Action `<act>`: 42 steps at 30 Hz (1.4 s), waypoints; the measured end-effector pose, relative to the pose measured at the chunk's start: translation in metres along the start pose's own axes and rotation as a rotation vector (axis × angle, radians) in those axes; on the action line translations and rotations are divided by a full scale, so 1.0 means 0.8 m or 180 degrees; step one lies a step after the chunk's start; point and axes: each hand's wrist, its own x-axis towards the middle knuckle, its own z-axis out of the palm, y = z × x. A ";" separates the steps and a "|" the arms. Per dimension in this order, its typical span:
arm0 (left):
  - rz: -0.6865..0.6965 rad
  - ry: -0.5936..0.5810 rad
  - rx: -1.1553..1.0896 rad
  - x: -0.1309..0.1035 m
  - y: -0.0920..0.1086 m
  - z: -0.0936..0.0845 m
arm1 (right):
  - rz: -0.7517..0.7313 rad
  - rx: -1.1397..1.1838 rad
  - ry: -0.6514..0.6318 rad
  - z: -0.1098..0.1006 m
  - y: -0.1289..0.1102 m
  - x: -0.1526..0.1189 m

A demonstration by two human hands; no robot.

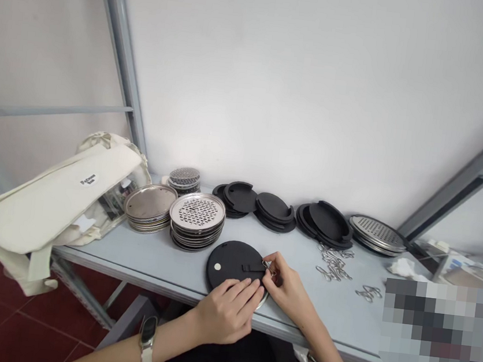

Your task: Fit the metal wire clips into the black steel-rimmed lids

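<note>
A round black plastic disc (233,255) lies near the front edge of the table, with a pale dot on its left and a small strap-like tab near its middle. My left hand (231,310) rests on the disc's near side, fingers stretched out flat; its thumb is hidden. At the disc's right edge, the thumb and fingers of my right hand (283,281) pinch a small metal wire clip (266,264), mostly covered by the fingertips. A sliver of silvery rim shows under the disc. Loose wire clips (333,264) lie to the right.
Perforated metal grater discs (197,214) and plain metal discs (150,202) are stacked left. Behind are black round holders (275,208) and more grater discs (377,234). A cream bag (57,195) sits at the left end of the grey table (297,303); metal posts flank the wall.
</note>
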 end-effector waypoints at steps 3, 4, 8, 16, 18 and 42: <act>0.0023 -0.0064 0.0039 -0.001 0.000 0.001 | 0.0009 0.0029 0.0033 0.000 0.000 0.000; 0.0028 -0.0072 0.0044 -0.001 0.000 0.001 | 0.0009 0.0033 0.0042 0.000 0.001 0.000; -0.0006 0.0000 -0.0004 -0.001 0.000 0.001 | 0.0018 0.0011 0.0071 0.000 0.002 0.000; -0.0031 0.0004 -0.0020 0.000 0.001 0.001 | -0.0028 0.0043 0.0068 0.000 0.001 0.000; -0.0026 -0.0007 -0.0018 0.000 0.001 0.000 | -0.0034 0.0044 0.0088 0.000 0.001 0.000; 0.0000 -0.0061 0.0041 0.000 0.000 0.000 | -0.0026 0.0077 0.0055 0.000 0.000 0.000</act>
